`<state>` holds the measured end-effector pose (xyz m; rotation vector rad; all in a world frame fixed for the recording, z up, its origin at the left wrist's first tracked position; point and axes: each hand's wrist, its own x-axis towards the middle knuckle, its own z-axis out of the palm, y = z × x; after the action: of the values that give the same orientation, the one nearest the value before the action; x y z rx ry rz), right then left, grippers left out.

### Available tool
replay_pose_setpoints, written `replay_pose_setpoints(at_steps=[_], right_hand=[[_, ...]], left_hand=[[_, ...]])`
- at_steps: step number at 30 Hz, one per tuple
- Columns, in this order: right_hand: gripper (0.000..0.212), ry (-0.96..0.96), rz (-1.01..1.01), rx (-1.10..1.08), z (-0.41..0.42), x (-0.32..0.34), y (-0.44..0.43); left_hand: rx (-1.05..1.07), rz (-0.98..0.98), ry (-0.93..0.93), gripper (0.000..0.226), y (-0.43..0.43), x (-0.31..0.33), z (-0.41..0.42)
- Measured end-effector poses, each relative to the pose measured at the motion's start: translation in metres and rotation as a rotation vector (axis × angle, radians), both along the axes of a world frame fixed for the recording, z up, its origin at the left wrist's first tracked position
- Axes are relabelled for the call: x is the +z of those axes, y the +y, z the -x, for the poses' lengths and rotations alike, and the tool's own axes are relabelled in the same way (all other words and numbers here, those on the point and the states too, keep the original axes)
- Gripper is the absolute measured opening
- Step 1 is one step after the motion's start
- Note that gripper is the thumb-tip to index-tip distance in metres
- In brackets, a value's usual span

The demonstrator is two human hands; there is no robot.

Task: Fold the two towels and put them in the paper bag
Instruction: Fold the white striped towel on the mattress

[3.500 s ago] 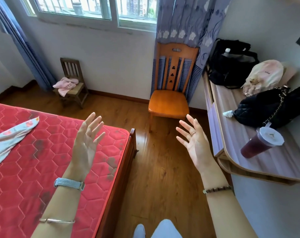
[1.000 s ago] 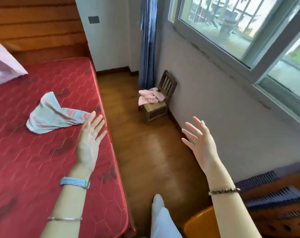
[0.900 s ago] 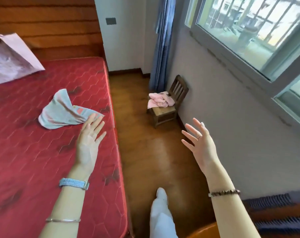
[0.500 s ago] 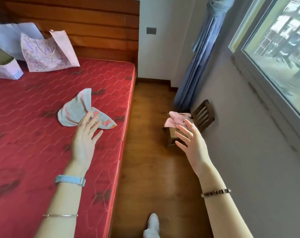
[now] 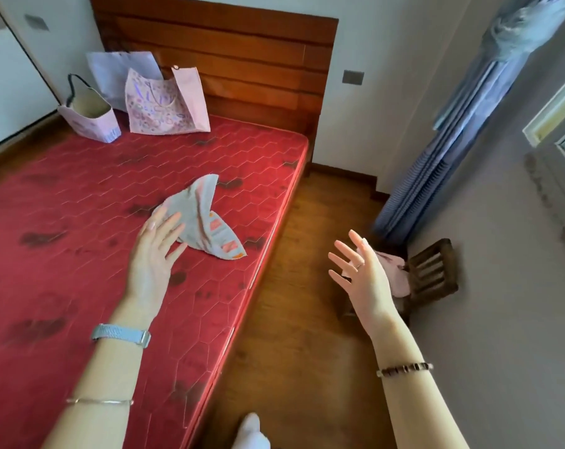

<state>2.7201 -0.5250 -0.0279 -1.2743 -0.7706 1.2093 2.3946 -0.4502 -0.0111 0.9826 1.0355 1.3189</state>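
Note:
A pale grey towel point(image 5: 203, 218) with orange patches lies crumpled on the red mattress point(image 5: 80, 222) near its right edge. My left hand point(image 5: 154, 257) is raised over the mattress, fingers spread, its fingertips in front of the towel's left end; whether they touch it I cannot tell. A pink towel point(image 5: 392, 270) lies bunched on a small dark wooden chair point(image 5: 431, 273) on the floor, partly hidden by my right hand point(image 5: 362, 280), which is held open above the floor. Three paper bags stand at the headboard: a small open one point(image 5: 90, 119), a pink patterned one point(image 5: 164, 106), a white one point(image 5: 119, 72) behind.
A wooden headboard point(image 5: 229, 56) backs the bed. Wooden floor point(image 5: 307, 319) runs between the bed and the grey wall at right. A blue curtain point(image 5: 452, 131) hangs behind the small chair. My white-socked foot point(image 5: 252, 432) shows at the bottom edge.
My view has swung left from the desk and orange chair to the bed head, bringing the bags into view. Both open hands now sit closer to the towels.

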Motion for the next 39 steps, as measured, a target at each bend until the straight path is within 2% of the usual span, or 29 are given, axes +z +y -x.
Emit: replay_pose_setpoints(at_steps=[4,6,11,14,19,26,29,34,39], right_hand=[[0.120,-0.020,-0.026,0.066,-0.015,0.000,0.034],[0.122,-0.030,-0.033,0.077,-0.024,0.000,0.053],[0.111,-0.068,-0.027,0.062,-0.045,0.007,0.115],[0.096,-0.101,-0.020,0.064,-0.053,0.016,0.156],[0.099,-0.128,-0.013,0.081,-0.064,0.030,0.232],[0.100,-0.098,-0.025,0.114,-0.058,0.030,0.321],[0.092,-0.099,-0.005,0.143,-0.052,0.029,0.349],[0.049,-0.088,0.030,0.190,-0.044,0.022,0.395],[0.049,-0.079,0.039,0.271,-0.037,0.021,0.444]], left_hand=[[0.037,-0.007,0.004,0.048,0.026,0.000,-0.012],[0.054,-0.007,-0.002,0.049,0.041,-0.002,-0.019],[0.075,0.014,-0.043,0.046,0.099,-0.008,-0.041],[0.089,0.035,-0.087,0.045,0.138,-0.007,-0.056],[0.108,0.055,-0.147,0.047,0.199,-0.005,-0.078],[0.137,0.053,-0.108,0.046,0.274,-0.008,-0.076],[0.168,0.057,-0.107,0.046,0.292,-0.012,-0.069],[0.234,0.083,-0.098,0.045,0.311,-0.022,-0.060],[0.320,0.096,-0.093,0.042,0.327,-0.029,-0.053]])
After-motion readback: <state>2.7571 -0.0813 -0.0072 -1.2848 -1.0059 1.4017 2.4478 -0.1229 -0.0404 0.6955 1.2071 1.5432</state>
